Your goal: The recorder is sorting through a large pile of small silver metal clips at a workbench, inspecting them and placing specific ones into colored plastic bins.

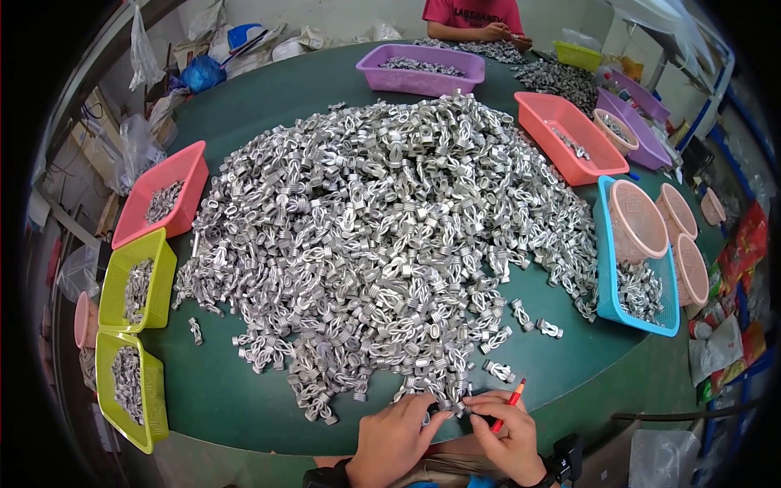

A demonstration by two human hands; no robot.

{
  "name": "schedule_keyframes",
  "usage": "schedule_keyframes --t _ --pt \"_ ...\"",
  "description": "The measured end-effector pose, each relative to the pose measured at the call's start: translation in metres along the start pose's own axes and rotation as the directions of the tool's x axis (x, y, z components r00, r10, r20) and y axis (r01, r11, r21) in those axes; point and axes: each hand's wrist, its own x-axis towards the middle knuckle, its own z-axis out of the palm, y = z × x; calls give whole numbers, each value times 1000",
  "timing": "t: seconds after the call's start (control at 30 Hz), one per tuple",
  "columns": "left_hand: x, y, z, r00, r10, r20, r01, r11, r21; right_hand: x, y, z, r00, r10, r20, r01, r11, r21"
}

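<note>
A large heap of small silver metal fittings [390, 220], each with ribbed ends and a twisted middle, covers most of the green table [244, 411]. At its near edge my left hand [394, 437] is closed, thumb and forefinger around a metal fitting [425, 418] that is mostly hidden. Just to the right, my right hand [506, 437] has a red pencil [510, 404] tucked between its fingers, tip pointing up. Its fingertips touch the fittings at the front of the heap, close to the left fingertips. A few loose fittings [499, 372] lie just beyond the right hand.
Yellow-green baskets [159, 407] and a pink basket [195, 183] with fittings line the left. A blue basket [669, 313] stands right, a coral basket [590, 167] and a purple basket [370, 77] farther back. Across the table a person in a pink shirt [468, 11] handles fittings.
</note>
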Motion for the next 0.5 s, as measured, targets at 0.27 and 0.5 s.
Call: schedule_keyframes --t 0.27,0.5 --pt "4 -6 -7 963 270 -1 -268 957 112 2 -8 4 983 -183 19 183 983 9" --pt "-17 -6 -21 962 -272 7 231 803 -550 0 -6 3 989 -86 -122 100 989 108"
